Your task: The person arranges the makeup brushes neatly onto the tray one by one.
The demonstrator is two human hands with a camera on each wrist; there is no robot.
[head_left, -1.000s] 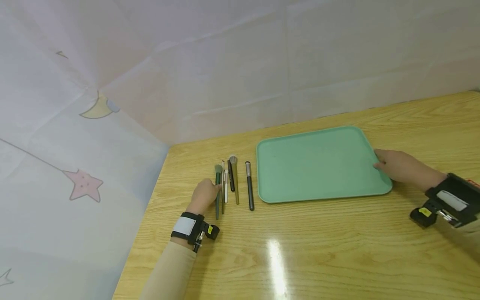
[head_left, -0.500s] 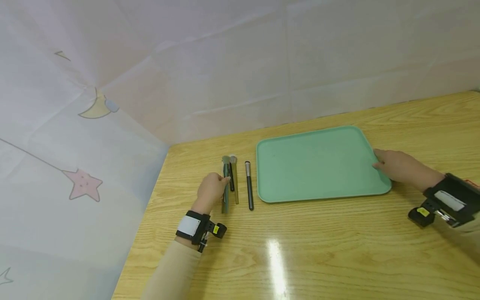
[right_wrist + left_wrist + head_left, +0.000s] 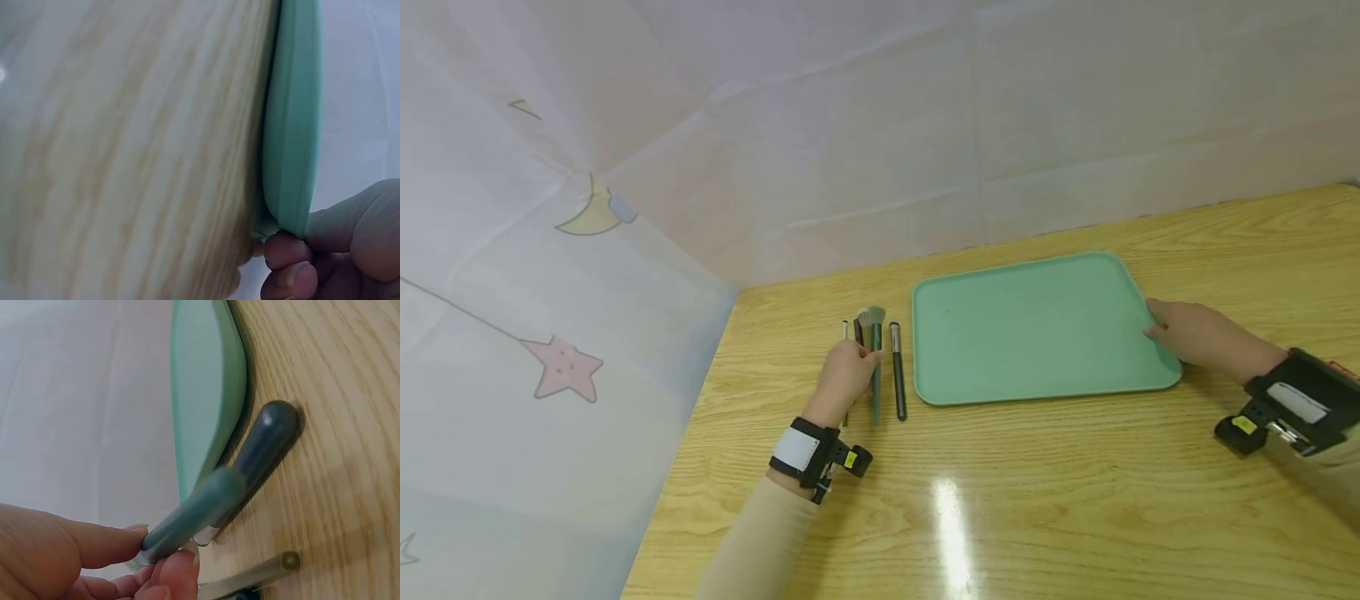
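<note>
Left hand (image 3: 848, 371) pinching a green-handled makeup brush (image 3: 876, 367) between thumb and fingertips (image 3: 172, 572), handle end (image 3: 194, 515) seen close in the left wrist view, raised a little off the wood and lying across the dark brush beneath. Bristle head of the held brush pointing away from the person, just past the fingertips. Just right of that hand, a dark-handled brush (image 3: 898, 371) lying flat on the wooden table (image 3: 1000, 500), parallel to the held one and apart from it in the head view. Under and just left of the left hand, a few more slim brushes (image 3: 852, 333), partly hidden by the fingers, so not countable. Further right of the left hand, a mint green tray (image 3: 1037, 333), near edge close to the dark brush but not touching. Right hand (image 3: 1195, 333) gripping the tray's far right rim (image 3: 290, 156), fingers curled under the edge and thumb on top, tray flat on the table. Black wrist-mounted cameras strapped on both forearms.
</note>
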